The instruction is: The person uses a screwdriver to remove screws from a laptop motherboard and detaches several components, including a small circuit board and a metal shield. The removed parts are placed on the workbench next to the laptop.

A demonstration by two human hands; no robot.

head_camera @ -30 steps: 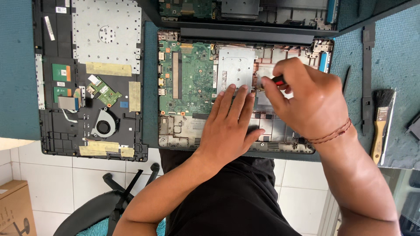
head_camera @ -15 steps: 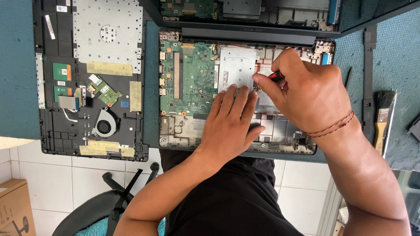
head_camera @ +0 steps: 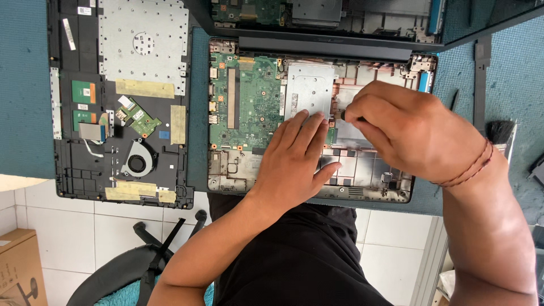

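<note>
Head view showed the opened laptop base (head_camera: 317, 187) at frame centre on the desk (head_camera: 22, 85). My left hand (head_camera: 294, 164) lay spread flat, steadying it; my right hand (head_camera: 408, 130) pinched a small screwdriver (head_camera: 341, 115), best kept upright under gentle pressure.

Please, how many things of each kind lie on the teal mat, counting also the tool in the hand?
Opened laptop bases: 2 (one under the hands, one to its side)
Brushes: 1
Screwdrivers: 1, in the right hand
Total: 4
</note>
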